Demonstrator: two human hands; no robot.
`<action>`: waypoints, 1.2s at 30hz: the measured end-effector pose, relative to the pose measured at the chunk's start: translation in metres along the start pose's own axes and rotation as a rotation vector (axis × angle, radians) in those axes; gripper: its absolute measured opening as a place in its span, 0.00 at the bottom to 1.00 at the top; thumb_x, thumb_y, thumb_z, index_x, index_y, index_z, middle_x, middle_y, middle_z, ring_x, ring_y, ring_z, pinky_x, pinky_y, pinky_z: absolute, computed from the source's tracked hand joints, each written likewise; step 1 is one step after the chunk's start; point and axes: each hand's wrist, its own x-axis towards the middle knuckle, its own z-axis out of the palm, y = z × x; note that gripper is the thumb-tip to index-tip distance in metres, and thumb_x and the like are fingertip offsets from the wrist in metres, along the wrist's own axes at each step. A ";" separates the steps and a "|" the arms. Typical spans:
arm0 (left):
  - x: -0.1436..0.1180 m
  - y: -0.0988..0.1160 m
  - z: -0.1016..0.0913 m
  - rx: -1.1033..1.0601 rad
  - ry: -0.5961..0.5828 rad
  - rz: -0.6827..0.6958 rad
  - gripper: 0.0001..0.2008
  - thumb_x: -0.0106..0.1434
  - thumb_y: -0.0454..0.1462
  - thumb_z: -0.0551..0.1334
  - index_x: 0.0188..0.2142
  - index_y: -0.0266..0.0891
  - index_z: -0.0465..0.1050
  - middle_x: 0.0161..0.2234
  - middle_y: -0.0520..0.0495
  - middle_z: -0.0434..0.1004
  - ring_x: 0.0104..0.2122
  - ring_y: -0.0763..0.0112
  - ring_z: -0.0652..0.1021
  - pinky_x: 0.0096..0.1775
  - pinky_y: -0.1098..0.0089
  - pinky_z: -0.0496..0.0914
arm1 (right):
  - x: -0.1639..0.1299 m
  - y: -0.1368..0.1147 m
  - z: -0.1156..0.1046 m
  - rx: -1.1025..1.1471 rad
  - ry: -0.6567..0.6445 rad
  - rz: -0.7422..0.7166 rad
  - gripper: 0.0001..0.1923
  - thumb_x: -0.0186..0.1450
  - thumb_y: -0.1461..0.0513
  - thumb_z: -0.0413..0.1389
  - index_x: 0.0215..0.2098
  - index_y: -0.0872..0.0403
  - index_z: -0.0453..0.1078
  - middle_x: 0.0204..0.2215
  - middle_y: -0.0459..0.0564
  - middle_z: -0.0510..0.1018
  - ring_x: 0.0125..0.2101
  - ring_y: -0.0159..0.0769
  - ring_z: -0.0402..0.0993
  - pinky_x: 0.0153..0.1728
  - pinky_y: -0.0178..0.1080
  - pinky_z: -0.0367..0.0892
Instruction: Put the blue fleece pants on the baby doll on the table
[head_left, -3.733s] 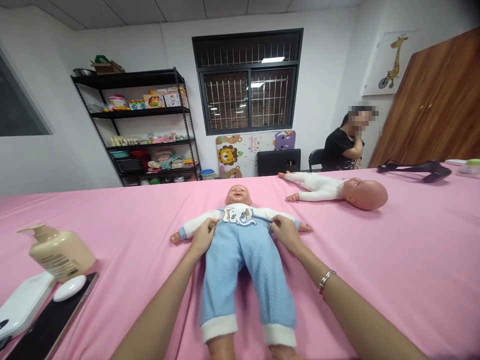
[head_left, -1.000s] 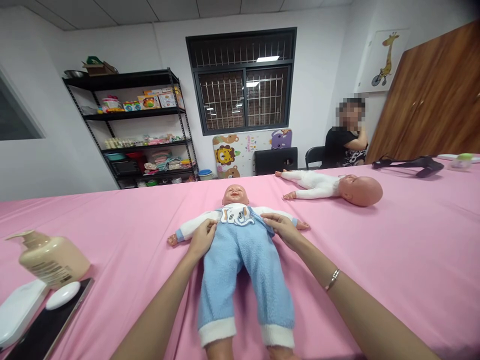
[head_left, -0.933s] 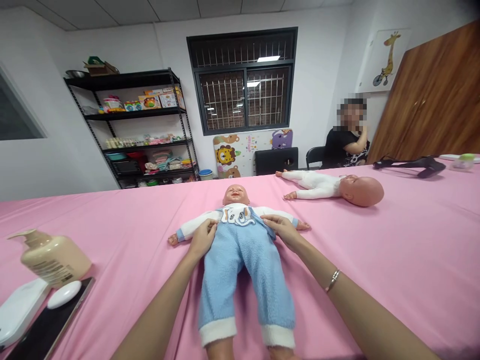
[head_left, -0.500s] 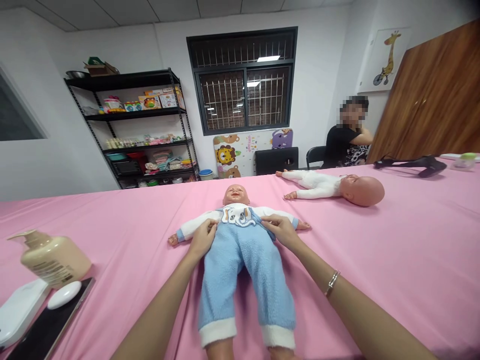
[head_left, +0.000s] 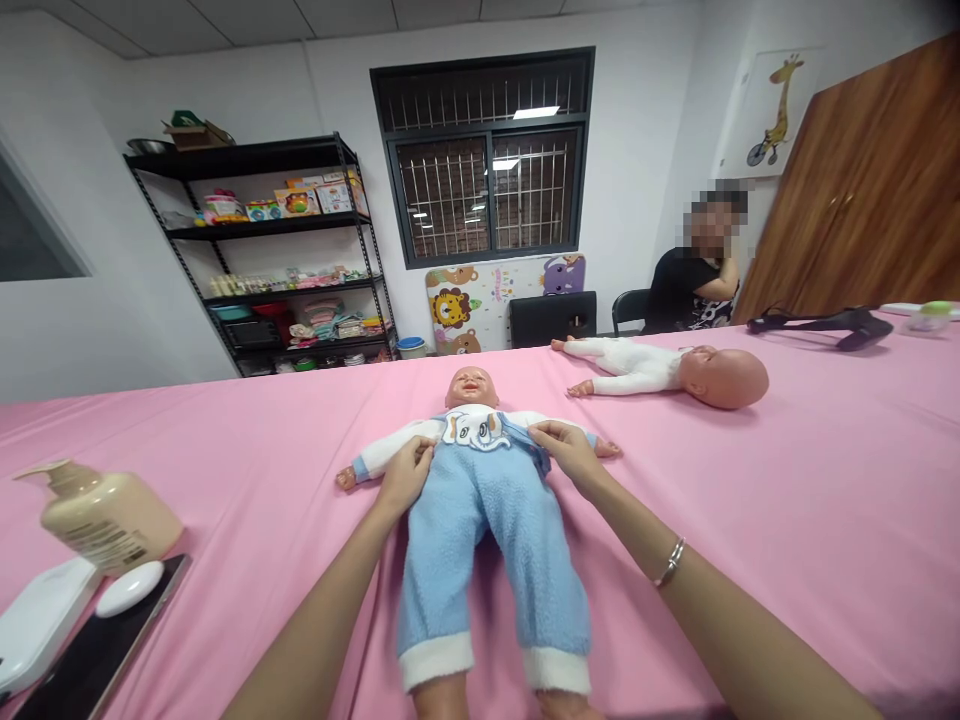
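A baby doll (head_left: 472, 388) lies on its back on the pink-covered table (head_left: 787, 500), head away from me. It wears a white top with an elephant print and fluffy blue trousers (head_left: 487, 530). My left hand (head_left: 406, 472) pinches the waist of the trousers at the doll's left side as I see it. My right hand (head_left: 568, 452) grips the waistband and strap at the other side, a bracelet on that wrist. Both of my forearms run alongside the doll's legs.
A second doll (head_left: 675, 370) in white lies at the back right. A beige pump bottle (head_left: 101, 512), a white device (head_left: 37, 620) and a dark tablet (head_left: 97, 650) sit at the left. A black strap (head_left: 821, 324) lies far right. A seated person (head_left: 694, 280) is behind the table, with shelves (head_left: 277, 260) at the wall.
My right hand has shifted slightly up along the waistband near the doll's chest. My left hand has stayed in place on the trousers.
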 end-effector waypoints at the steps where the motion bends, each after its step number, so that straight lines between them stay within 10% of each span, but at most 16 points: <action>1: 0.000 0.000 0.000 0.000 -0.003 0.001 0.12 0.58 0.40 0.52 0.35 0.35 0.68 0.36 0.43 0.75 0.36 0.63 0.75 0.41 0.64 0.67 | 0.000 -0.001 -0.003 0.022 -0.017 0.027 0.15 0.49 0.53 0.61 0.25 0.58 0.71 0.21 0.45 0.73 0.24 0.29 0.65 0.27 0.34 0.60; 9: 0.000 -0.001 0.000 -0.013 0.009 0.017 0.11 0.58 0.40 0.52 0.34 0.36 0.69 0.36 0.44 0.76 0.37 0.63 0.75 0.42 0.63 0.67 | 0.000 -0.004 -0.022 0.316 -0.259 0.237 0.19 0.47 0.63 0.63 0.39 0.52 0.72 0.32 0.46 0.76 0.30 0.28 0.69 0.32 0.32 0.63; 18: 0.001 -0.003 0.001 -0.017 -0.001 0.033 0.11 0.58 0.41 0.52 0.34 0.36 0.69 0.35 0.44 0.76 0.38 0.63 0.75 0.43 0.63 0.67 | 0.004 -0.001 -0.031 -0.028 -0.376 0.191 0.21 0.47 0.60 0.63 0.40 0.57 0.72 0.36 0.50 0.75 0.29 0.29 0.67 0.29 0.33 0.62; 28: 0.000 -0.005 0.002 -0.011 -0.013 0.039 0.11 0.58 0.40 0.52 0.34 0.37 0.69 0.34 0.45 0.75 0.37 0.64 0.75 0.41 0.64 0.67 | 0.015 0.030 -0.023 -0.612 0.320 -0.358 0.17 0.52 0.65 0.49 0.41 0.57 0.66 0.23 0.45 0.67 0.26 0.33 0.64 0.32 0.38 0.62; 32: 0.000 -0.005 0.002 -0.021 -0.019 0.034 0.11 0.58 0.40 0.52 0.34 0.37 0.69 0.35 0.45 0.75 0.37 0.64 0.75 0.41 0.64 0.67 | 0.013 0.036 -0.019 -0.456 0.034 -0.144 0.27 0.47 0.68 0.50 0.46 0.58 0.61 0.23 0.42 0.67 0.22 0.30 0.64 0.26 0.34 0.61; 36: 0.001 -0.007 0.002 -0.024 -0.017 0.019 0.11 0.58 0.41 0.52 0.34 0.37 0.68 0.34 0.45 0.75 0.37 0.63 0.75 0.42 0.64 0.67 | 0.013 0.042 -0.025 -0.366 -0.249 0.003 0.15 0.45 0.67 0.50 0.32 0.58 0.68 0.21 0.45 0.72 0.23 0.31 0.67 0.25 0.33 0.61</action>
